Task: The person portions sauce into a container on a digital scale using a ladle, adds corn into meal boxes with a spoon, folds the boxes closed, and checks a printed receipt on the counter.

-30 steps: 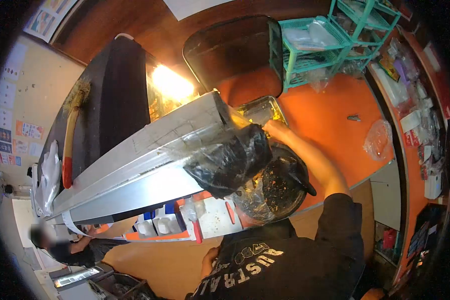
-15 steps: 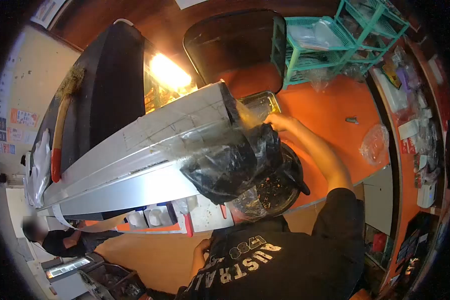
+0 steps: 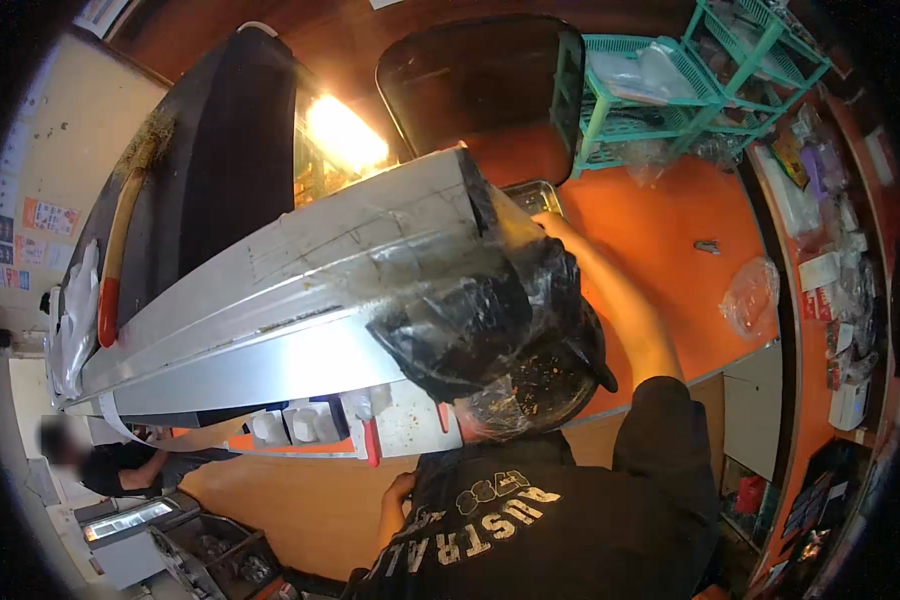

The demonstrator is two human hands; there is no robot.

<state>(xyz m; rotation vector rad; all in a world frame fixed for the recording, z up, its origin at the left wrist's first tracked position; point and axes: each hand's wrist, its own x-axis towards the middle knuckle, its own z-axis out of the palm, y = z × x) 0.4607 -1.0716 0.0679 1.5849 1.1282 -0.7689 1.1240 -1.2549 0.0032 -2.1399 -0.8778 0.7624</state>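
Observation:
My right hand reaches forward beside a metal tray, its fingers bent together at the edge of black plastic sheeting. What it grips is hidden. A round dark pan with small bits in it lies below that hand, partly under the plastic. Near the waist of my black shirt, my left hand is curled closed; whatever may be inside it cannot be made out.
A long metal hood crosses the left, beside a bright glowing light. Green racks and an orange counter lie to the right. A wooden-handled brush hangs at left. Another person is at lower left.
The view has shifted slightly. My right hand has moved a little forward toward the tray, and less of it shows past the plastic. My left hand remains near my waist.

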